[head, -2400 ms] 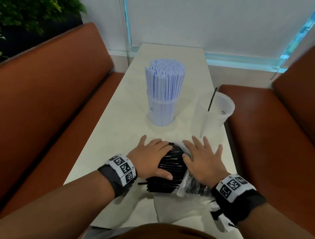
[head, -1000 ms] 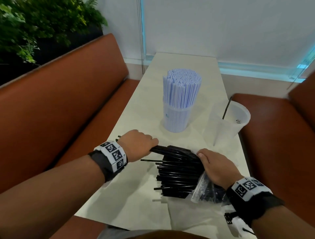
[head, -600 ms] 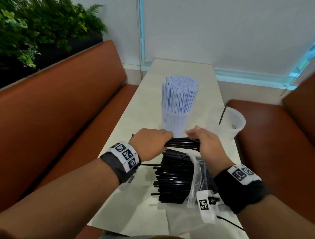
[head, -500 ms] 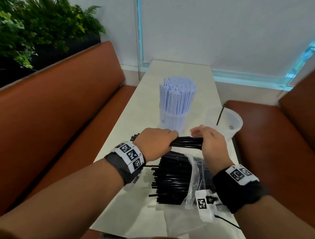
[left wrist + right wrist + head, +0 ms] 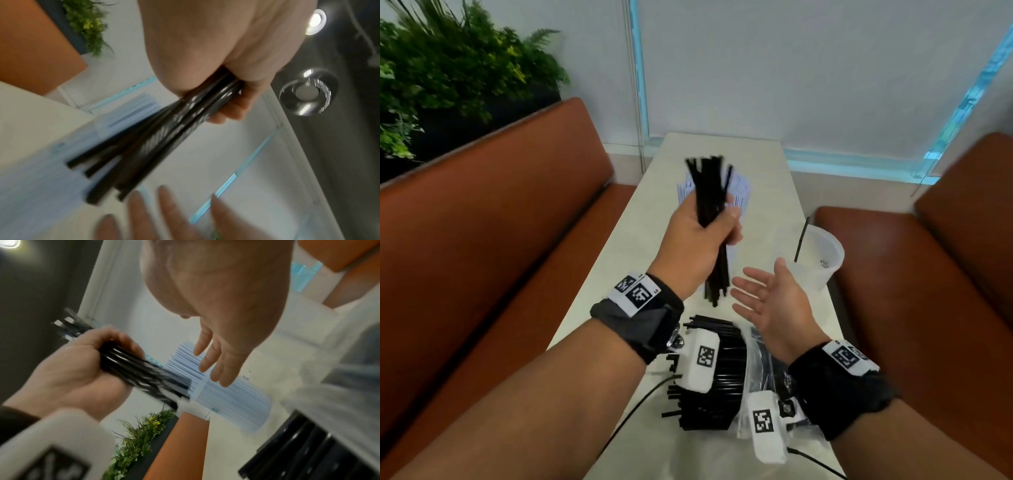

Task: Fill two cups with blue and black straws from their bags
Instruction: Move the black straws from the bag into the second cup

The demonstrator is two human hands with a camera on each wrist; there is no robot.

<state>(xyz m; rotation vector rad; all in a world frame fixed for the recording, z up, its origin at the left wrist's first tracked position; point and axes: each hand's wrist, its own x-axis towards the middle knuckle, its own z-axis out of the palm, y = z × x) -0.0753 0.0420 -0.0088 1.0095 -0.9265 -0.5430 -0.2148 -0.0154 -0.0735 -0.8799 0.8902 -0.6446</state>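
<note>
My left hand (image 5: 700, 240) grips a bundle of black straws (image 5: 710, 195) upright above the table, in front of the cup of blue straws (image 5: 738, 192). The same bundle (image 5: 164, 138) shows in the left wrist view and as the black bundle (image 5: 141, 374) in the right wrist view. My right hand (image 5: 767, 298) is open, palm up, just below and right of the bundle, holding nothing. The clear cup (image 5: 822, 260) at the right holds one black straw (image 5: 801, 240). A pile of black straws (image 5: 709, 373) lies half out of its clear bag (image 5: 756, 377) near me.
The narrow white table (image 5: 767, 164) runs away from me between two brown bench seats (image 5: 482, 240). A green plant (image 5: 441, 78) stands behind the left bench. A cable (image 5: 640, 407) trails across the near table edge.
The left hand has lifted the bundle and turned it from level to upright. The right hand has let go of it and dropped open, palm up.
</note>
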